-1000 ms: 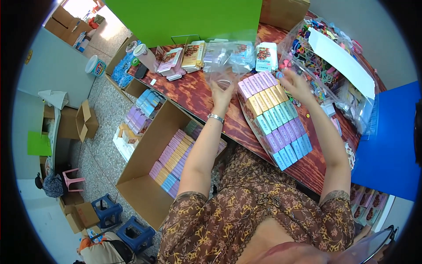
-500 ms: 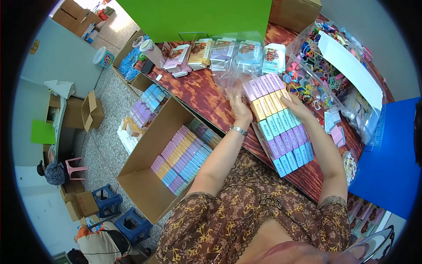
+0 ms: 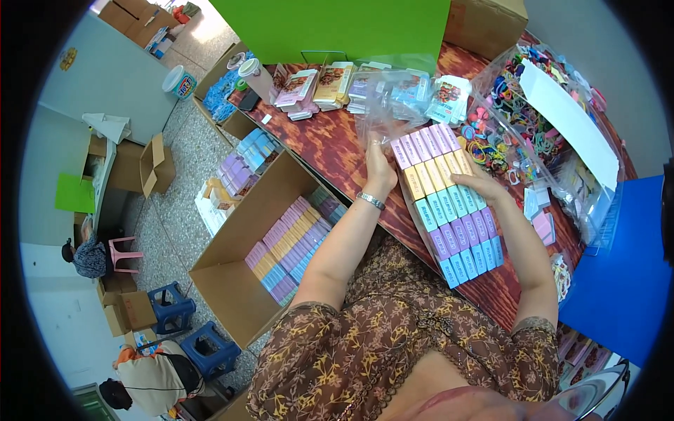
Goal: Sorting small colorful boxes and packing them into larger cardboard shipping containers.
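Boxes [image 3: 455, 235] sit on the tabletop [image 3: 333, 151] in a tight block, banded pink, yellow, mint, purple, blue. Your right hand [image 3: 484, 185] touches their right side, left hand [image 3: 380, 171] at the bag [image 3: 382, 102]; can't tell whether fingers pinch.

Site: packing workshop, light hand work. Evidence: desk [image 3: 330, 151], reddish wood-grain top, loaded with stock. At 12 o'clock, stacks of flat printed packs [image 3: 333, 84] in several colours. At 2 o'clock, large clear bag [image 3: 519, 105] of loose coloured bands. At 3 o'clock, small boxes [image 3: 449, 207] in rows by colour. At 8 o'clock, big cardboard carton [image 3: 228, 274], part filled with similar boxes [image 3: 281, 242]. Speckled hard floor [image 3: 168, 210] at 9 o'clock. Plastic seating: blue stools [image 3: 210, 349], 7 o'clock; pink stool [image 3: 125, 257], 9 o'clock. Two other people: one [image 3: 90, 256] near the pink stool, one [image 3: 151, 379] beside the blue stools.
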Motion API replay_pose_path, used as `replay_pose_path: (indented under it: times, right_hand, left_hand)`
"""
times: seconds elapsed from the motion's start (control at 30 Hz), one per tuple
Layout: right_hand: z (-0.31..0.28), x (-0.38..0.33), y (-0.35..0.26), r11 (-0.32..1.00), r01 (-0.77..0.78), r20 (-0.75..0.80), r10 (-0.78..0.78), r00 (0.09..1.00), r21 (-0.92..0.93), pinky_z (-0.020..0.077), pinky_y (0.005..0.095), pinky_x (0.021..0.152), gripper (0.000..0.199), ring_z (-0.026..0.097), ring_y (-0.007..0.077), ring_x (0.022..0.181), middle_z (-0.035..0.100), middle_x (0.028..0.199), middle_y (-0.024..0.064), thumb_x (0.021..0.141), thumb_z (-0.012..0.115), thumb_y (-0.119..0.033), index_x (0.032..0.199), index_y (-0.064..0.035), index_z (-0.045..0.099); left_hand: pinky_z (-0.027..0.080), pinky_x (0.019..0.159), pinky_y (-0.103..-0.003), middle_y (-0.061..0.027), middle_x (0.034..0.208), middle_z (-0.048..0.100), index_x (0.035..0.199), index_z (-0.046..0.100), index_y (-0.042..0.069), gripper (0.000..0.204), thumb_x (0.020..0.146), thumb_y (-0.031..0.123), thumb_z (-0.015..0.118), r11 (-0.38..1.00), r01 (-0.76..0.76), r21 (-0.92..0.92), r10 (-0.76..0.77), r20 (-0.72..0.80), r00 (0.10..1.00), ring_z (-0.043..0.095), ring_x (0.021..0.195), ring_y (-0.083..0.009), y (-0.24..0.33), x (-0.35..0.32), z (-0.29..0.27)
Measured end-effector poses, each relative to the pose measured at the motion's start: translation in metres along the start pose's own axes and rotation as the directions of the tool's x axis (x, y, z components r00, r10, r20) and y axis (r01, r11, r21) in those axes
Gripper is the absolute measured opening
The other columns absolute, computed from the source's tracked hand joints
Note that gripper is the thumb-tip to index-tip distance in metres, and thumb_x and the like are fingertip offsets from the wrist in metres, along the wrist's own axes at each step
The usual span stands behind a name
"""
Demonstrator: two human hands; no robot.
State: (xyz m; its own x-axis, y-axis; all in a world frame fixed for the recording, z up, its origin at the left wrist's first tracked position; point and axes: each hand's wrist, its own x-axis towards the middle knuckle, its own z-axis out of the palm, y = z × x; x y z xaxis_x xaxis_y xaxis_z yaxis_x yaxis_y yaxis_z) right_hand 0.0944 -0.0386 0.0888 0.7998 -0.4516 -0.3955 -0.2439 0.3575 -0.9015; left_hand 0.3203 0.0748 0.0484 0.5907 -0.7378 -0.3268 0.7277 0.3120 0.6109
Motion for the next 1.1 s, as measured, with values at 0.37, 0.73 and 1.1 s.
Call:
replay_pose_path:
  times: [0.37, 0.73, 1.1]
  right_hand:
    - [-0.025, -0.003, 0.011, 0.986, 0.101, 0.064, -0.111, 0.992, 0.134, 0.0378, 0.0367, 0.111, 0.103, 0.044, 0.0229, 0.136, 0.043, 0.15, 0.0123, 0.078, 0.082, -0.017, 0.158, -0.011, 0.016]
    - [-0.015, 0.001, 0.006, 0.99, 0.112, 0.116, -0.122, 0.986, 0.09, 0.0354, 0.0361, 0.112, 0.109, 0.042, 0.0226, 0.138, 0.04, 0.152, 0.0122, 0.074, 0.084, -0.019, 0.158, -0.0121, 0.016]
    - [-0.008, -0.016, -0.002, 0.98, 0.167, 0.213, -0.186, 0.959, 0.107, 0.0337, 0.037, 0.113, 0.11, 0.041, 0.0226, 0.139, 0.04, 0.152, 0.0117, 0.069, 0.084, -0.02, 0.157, -0.0081, 0.019]
  left_hand:
    - [0.049, 0.081, -0.033, -0.0042, 0.115, 0.059, 0.127, 0.05, 0.009, 0.035, 0.101, 0.033, 0.053, 0.998, 0.032, 0.052, -0.027, -0.106, 0.994, 0.056, 0.105, -0.0184, 0.019, 0.011, 0.0]
    - [0.055, 0.078, -0.032, -0.0148, 0.116, 0.064, 0.126, 0.055, -0.002, 0.05, 0.08, 0.004, 0.075, 0.62, -0.466, 0.631, 0.387, 0.271, 0.881, 0.067, 0.092, -0.023, 0.009, 0.092, -0.054]
    - [0.055, 0.063, -0.031, -0.0143, 0.096, 0.07, 0.155, 0.019, 0.007, 0.083, 0.088, 0.013, 0.068, 0.502, -0.261, 0.825, 0.042, 0.279, 0.959, 0.067, 0.067, -0.0193, 0.015, 0.041, -0.034]
